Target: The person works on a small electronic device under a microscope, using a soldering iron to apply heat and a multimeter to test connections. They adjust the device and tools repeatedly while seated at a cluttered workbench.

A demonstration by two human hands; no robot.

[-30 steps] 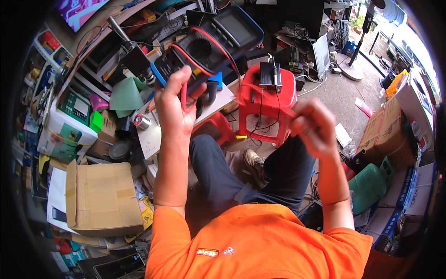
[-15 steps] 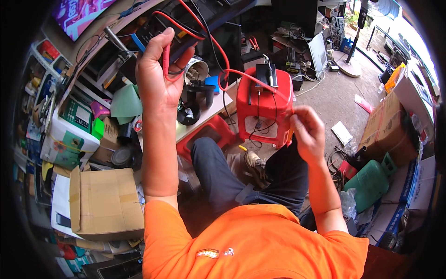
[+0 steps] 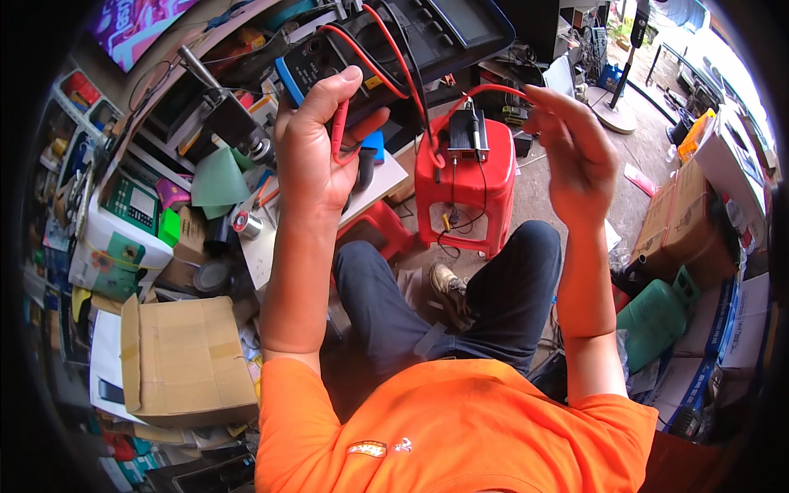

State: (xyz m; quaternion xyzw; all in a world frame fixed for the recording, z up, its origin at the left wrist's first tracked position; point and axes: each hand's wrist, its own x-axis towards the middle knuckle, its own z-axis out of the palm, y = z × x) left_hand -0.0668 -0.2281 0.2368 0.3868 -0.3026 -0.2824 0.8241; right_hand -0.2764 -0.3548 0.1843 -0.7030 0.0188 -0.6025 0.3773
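Observation:
A multimeter (image 3: 436, 43) with a blue-edged black body is gripped in my left hand (image 3: 316, 156), raised at the top centre. My left thumb lies at its near end, and the other fingers are partly hidden. Across that palm lies a red test probe (image 3: 339, 127). Red and black leads loop over the meter's face. My right hand (image 3: 582, 156), raised at the right, has its fingers bent together on a red test lead (image 3: 485, 89) that stretches over from the left. Whatever tip it holds is hidden.
Beyond my knees stands a red plastic stool (image 3: 464, 185) bearing a small black box (image 3: 468, 133) with cables. An open cardboard box (image 3: 189, 357) sits at left. Boxes and a green jug (image 3: 653, 312) crowd the right. A cluttered bench (image 3: 267, 238) runs along the left.
My right hand has risen and moved to the right, bringing the red lead up with it. The left hand and multimeter have shifted right and slightly down, showing more of the meter.

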